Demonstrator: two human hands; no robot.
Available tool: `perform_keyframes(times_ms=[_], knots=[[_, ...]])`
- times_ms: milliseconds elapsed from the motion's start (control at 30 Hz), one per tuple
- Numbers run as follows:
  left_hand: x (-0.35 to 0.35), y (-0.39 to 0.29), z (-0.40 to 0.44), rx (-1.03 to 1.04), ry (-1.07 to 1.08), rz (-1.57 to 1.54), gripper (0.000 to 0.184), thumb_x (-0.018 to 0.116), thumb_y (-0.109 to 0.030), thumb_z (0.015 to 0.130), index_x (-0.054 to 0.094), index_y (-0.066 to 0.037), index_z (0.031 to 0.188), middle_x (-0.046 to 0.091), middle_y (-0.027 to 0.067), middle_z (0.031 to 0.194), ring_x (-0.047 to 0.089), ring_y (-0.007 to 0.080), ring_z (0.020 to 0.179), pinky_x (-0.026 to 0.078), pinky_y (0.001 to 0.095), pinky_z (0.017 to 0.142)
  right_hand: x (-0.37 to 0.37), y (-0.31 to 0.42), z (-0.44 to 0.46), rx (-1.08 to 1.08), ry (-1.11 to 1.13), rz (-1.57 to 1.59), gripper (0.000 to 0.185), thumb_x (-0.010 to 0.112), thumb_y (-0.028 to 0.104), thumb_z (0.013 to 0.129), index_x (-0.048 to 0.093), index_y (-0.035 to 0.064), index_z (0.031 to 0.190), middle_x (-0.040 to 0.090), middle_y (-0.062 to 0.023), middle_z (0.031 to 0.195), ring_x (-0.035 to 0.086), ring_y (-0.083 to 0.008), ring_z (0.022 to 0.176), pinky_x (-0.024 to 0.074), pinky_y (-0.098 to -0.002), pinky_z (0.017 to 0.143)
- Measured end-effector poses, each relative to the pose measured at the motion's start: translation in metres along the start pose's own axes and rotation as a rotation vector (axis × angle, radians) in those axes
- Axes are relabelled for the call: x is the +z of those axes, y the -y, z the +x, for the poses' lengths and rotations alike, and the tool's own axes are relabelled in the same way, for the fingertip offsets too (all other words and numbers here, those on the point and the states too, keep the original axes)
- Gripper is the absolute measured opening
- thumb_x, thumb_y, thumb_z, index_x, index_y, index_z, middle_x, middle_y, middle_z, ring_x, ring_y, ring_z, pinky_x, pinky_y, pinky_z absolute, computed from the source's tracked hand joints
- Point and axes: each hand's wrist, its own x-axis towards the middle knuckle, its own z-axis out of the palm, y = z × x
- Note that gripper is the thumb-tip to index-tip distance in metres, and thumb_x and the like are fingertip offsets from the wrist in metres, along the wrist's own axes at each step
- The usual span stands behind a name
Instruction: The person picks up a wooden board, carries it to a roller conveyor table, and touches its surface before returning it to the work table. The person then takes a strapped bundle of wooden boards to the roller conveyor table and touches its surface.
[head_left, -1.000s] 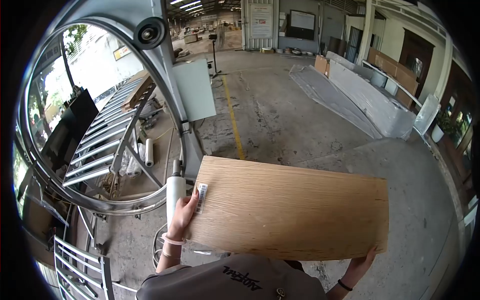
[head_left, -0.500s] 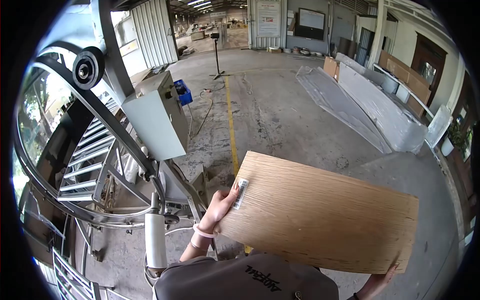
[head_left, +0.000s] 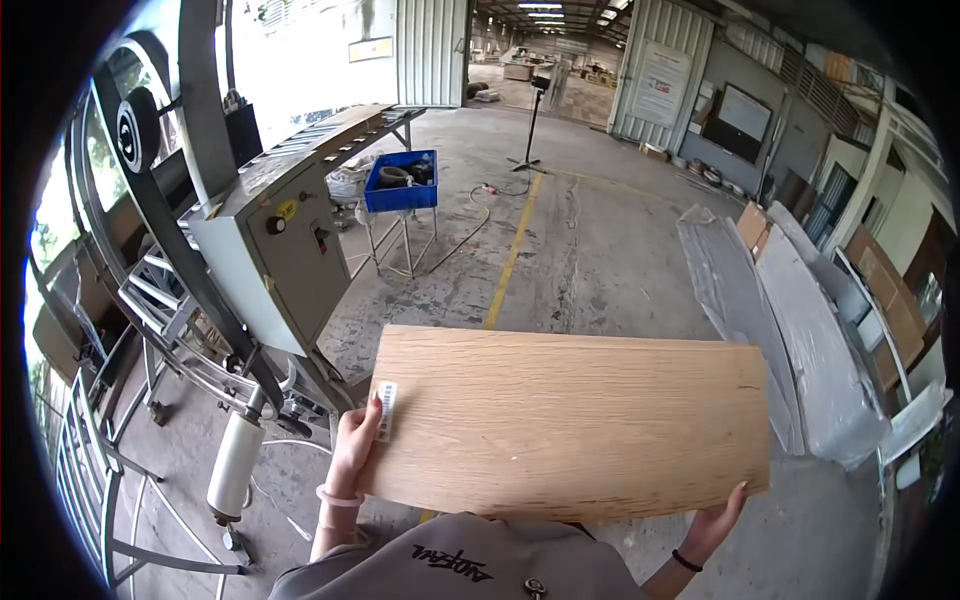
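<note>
A wide wooden board (head_left: 570,425) with visible grain spans the space in front of my chest, held up between both hands. At its left edge my left hand (head_left: 352,445) is closed, thumb lying on the front face beside a white barcode label (head_left: 386,411). The fingers behind the board are hidden. My right hand (head_left: 716,522) grips the lower right corner, its thumb on the front face and the other fingers out of sight beneath.
To the left stand a grey control box (head_left: 285,260), a ring-shaped machine frame, and a roll of white film (head_left: 236,465). Behind them is a blue crate (head_left: 402,182) on a stand. A tripod (head_left: 533,125) stands farther off. Plastic-wrapped panels (head_left: 815,330) lean at right.
My view has turned left, so the room has shifted right in the picture. The board has gone from slanting to nearly level, still in both hands.
</note>
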Motion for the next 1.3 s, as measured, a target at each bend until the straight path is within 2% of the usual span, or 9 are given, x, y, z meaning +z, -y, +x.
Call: perform_keyframes(times_ms=[100, 167, 333, 433, 533, 633, 800, 1100, 1300], knots=[[-0.008, 0.044, 0.021, 0.005, -0.103, -0.038, 0.058, 0.05, -0.051, 0.092, 0.061, -0.001, 0.065, 0.05, -0.0057, 0.058, 0.039, 0.002, 0.054, 0.032, 0.0223, 0.047, 0.039, -0.042, 0.06, 0.092, 0.121, -0.065, 0.049, 0.055, 0.032, 0.093, 0.043, 0.0027, 0.13, 0.051, -0.0091, 0.127, 0.049, -0.0202, 0.115, 0.0408, -0.0359, 0.094], [-0.006, 0.045, 0.027, -0.099, -0.228, -0.067, 0.059, 0.049, -0.053, 0.092, 0.063, -0.001, 0.068, 0.054, -0.0046, 0.06, 0.042, 0.0023, 0.055, 0.035, 0.0216, 0.049, 0.063, -0.071, 0.093, 0.138, 0.185, -0.097, 0.05, 0.053, 0.034, 0.093, 0.042, 0.0032, 0.132, 0.05, -0.0087, 0.128, 0.049, -0.0209, 0.116, 0.0405, -0.0367, 0.095], [0.03, 0.023, 0.094, -0.083, -0.348, -0.12, 0.06, 0.049, -0.055, 0.091, 0.065, 0.0, 0.072, 0.057, -0.0039, 0.063, 0.043, 0.0024, 0.056, 0.037, 0.0215, 0.05, 0.134, -0.149, 0.172, 0.201, 0.32, -0.044, 0.047, 0.053, 0.031, 0.093, 0.043, 0.0025, 0.129, 0.052, -0.0089, 0.125, 0.051, -0.0203, 0.114, 0.0412, -0.0358, 0.093], [0.049, 0.019, 0.166, -0.054, -0.275, -0.079, 0.061, 0.05, -0.055, 0.09, 0.067, 0.001, 0.077, 0.06, -0.0027, 0.067, 0.044, 0.0026, 0.058, 0.038, 0.0216, 0.053, 0.172, -0.178, 0.214, 0.229, 0.355, 0.002, 0.044, 0.055, 0.027, 0.093, 0.044, 0.0014, 0.127, 0.052, -0.0088, 0.125, 0.051, -0.0192, 0.113, 0.0419, -0.0342, 0.093], [0.078, -0.009, 0.234, -0.075, -0.256, -0.135, 0.06, 0.05, -0.054, 0.091, 0.067, 0.002, 0.08, 0.061, -0.0024, 0.07, 0.047, 0.0024, 0.063, 0.04, 0.0212, 0.057, 0.2, -0.204, 0.259, 0.127, 0.297, -0.079, 0.05, 0.051, 0.034, 0.094, 0.042, 0.0032, 0.132, 0.052, -0.0093, 0.127, 0.051, -0.0208, 0.114, 0.0417, -0.0367, 0.093], [0.082, 0.002, 0.302, -0.037, -0.174, -0.067, 0.059, 0.051, -0.052, 0.091, 0.067, 0.004, 0.083, 0.061, -0.0025, 0.073, 0.049, 0.0025, 0.067, 0.041, 0.0205, 0.06, 0.223, -0.221, 0.29, 0.134, 0.264, -0.05, 0.05, 0.052, 0.034, 0.094, 0.041, 0.0035, 0.132, 0.052, -0.0089, 0.127, 0.051, -0.0206, 0.114, 0.0419, -0.0366, 0.093], [0.091, -0.034, 0.37, 0.013, -0.183, -0.139, 0.061, 0.051, -0.052, 0.091, 0.066, 0.006, 0.082, 0.061, -0.0028, 0.073, 0.049, 0.0028, 0.068, 0.041, 0.0204, 0.06, 0.288, -0.284, 0.334, 0.194, 0.269, 0.019, 0.051, 0.053, 0.035, 0.093, 0.041, 0.0043, 0.133, 0.051, -0.0077, 0.127, 0.05, -0.0201, 0.115, 0.0417, -0.0364, 0.093], [0.062, -0.023, 0.503, -0.066, -0.473, -0.14, 0.063, 0.049, -0.056, 0.09, 0.065, 0.003, 0.079, 0.059, -0.0022, 0.07, 0.047, 0.0024, 0.063, 0.04, 0.0204, 0.057, 0.472, -0.457, 0.4, 0.372, 0.509, -0.037, 0.055, 0.058, 0.031, 0.091, 0.038, 0.0035, 0.133, 0.049, -0.007, 0.126, 0.049, -0.0178, 0.112, 0.0411, -0.0341, 0.092], [0.096, -0.051, 0.594, -0.1, -0.693, -0.226, 0.063, 0.049, -0.058, 0.089, 0.065, 0.001, 0.079, 0.058, -0.0032, 0.067, 0.046, 0.0022, 0.061, 0.04, 0.0199, 0.055, 0.602, -0.578, 0.474, 0.47, 0.592, -0.047, 0.053, 0.06, 0.028, 0.09, 0.038, 0.0044, 0.132, 0.049, -0.0068, 0.124, 0.048, -0.0175, 0.113, 0.0412, -0.0348, 0.092]])
